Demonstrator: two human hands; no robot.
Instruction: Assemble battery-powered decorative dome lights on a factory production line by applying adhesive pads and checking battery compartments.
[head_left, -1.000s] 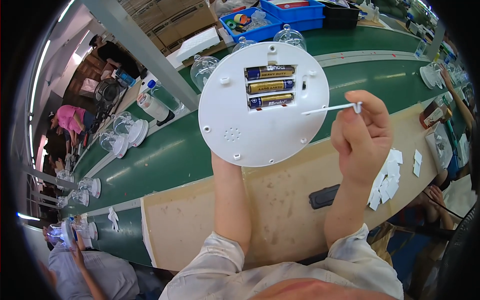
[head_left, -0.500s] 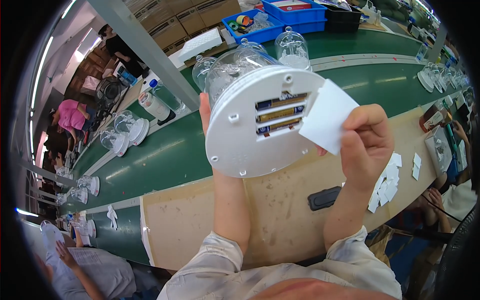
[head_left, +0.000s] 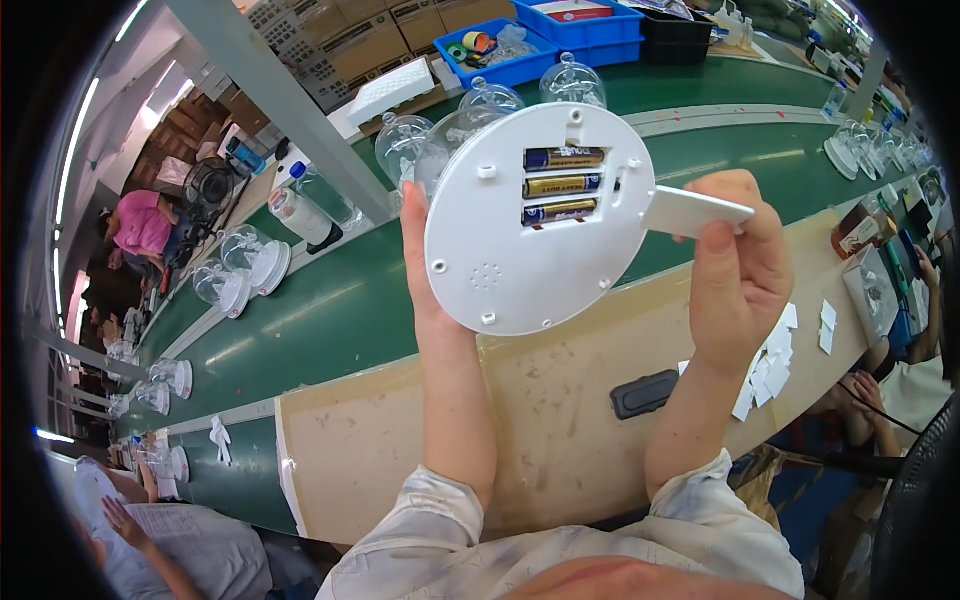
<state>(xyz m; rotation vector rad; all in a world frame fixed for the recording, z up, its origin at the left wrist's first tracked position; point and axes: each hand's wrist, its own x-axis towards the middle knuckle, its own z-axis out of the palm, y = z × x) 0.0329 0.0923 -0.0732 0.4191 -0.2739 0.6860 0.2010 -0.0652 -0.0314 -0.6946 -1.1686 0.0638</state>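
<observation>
1. Above the bench (head_left: 520, 440), left hand (head_left: 425, 270) is raised and clamped on the rim of a round white base (head_left: 510, 250), underside facing the camera, clear dome (head_left: 450, 150) behind it.
2. Three batteries (head_left: 562, 185) already sit in the open compartment; cover not yet on.
3. Right hand (head_left: 735, 270) pinches the white battery cover (head_left: 695, 210), touching the base's right edge, tilted.
4. Both forearms are upright, hands close together but apart.
5. Below the right hand: small black part (head_left: 645, 393), loose white covers (head_left: 765, 365).
</observation>
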